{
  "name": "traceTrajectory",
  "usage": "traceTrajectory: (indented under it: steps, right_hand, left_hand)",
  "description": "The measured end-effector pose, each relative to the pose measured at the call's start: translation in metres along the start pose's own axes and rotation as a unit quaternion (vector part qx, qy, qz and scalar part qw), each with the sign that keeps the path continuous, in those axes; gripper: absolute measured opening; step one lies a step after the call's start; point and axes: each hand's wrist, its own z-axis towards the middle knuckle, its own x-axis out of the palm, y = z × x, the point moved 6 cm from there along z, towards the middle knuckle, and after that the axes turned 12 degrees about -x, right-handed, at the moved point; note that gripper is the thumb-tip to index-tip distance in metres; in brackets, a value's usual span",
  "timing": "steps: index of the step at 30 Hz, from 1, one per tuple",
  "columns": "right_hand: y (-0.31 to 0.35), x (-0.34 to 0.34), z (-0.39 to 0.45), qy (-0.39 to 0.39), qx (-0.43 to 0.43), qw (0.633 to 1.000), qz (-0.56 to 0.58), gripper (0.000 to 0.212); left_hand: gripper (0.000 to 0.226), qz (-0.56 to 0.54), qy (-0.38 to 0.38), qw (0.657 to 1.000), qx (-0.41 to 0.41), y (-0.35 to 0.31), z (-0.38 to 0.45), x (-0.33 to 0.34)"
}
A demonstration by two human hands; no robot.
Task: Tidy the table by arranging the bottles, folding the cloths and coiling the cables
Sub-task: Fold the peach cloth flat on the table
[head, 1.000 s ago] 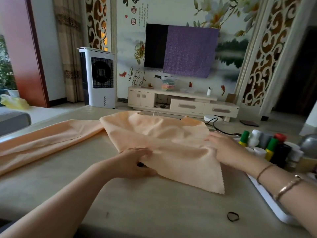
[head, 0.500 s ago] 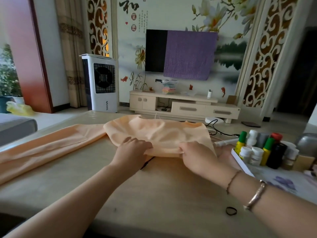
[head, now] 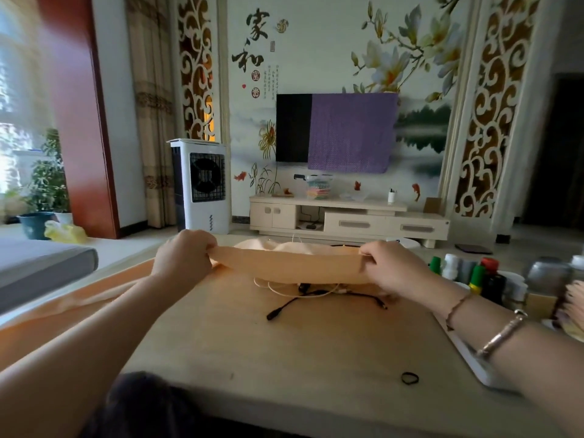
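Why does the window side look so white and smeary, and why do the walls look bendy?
Head view: bright daylight washes out the window; the left edge is blurry, and so is the plant; the wide lens bends the wall panel at the edge; the cloth and both hands look fairly sharp.

A big light table (head: 284, 352) with a few things on it.

A black cable (head: 319, 298) and a thin pale cord (head: 278, 287) lie in the middle. A small black hair band (head: 410, 378) sits near the front edge. A long peach cloth (head: 79, 298) lies on the left. Bottles (head: 464, 273) stand close together on the right.
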Motion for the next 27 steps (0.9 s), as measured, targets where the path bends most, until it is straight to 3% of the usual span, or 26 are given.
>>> traceTrajectory:
  steps: [6, 13, 16, 18, 22, 27]
  right_hand:
    - [0.007, -0.01, -0.008, 0.025, 0.028, 0.999, 0.034, 0.024]
    - [0.016, 0.012, -0.008, 0.213, 0.05, 0.976, -0.001, 0.029]
    - [0.009, 0.037, -0.002, 0.231, 0.039, 0.97, -0.058, 0.024]
    - [0.001, 0.052, 0.007, 0.213, 0.028, 0.972, -0.093, 0.019]
    - [-0.019, 0.078, 0.032, 0.174, 0.043, 0.975, -0.132, 0.032]
    - [-0.047, 0.099, 0.081, 0.121, 0.083, 0.979, -0.144, 0.03]
  left_hand:
    - [0.031, 0.022, 0.108, 0.994, 0.01, 0.003, -0.005, -0.014]
    - [0.03, 0.142, 0.281, 0.949, 0.025, 0.015, -0.018, -0.01]
    - [0.015, 0.231, 0.253, 0.939, 0.028, 0.027, -0.017, -0.002]
    - [0.019, 0.25, 0.212, 0.945, -0.003, 0.035, -0.01, 0.006]
    - [0.018, 0.158, 0.178, 0.967, -0.094, 0.05, 0.009, 0.037]
    - [0.018, 0.032, 0.161, 0.974, -0.156, 0.064, 0.05, 0.08]
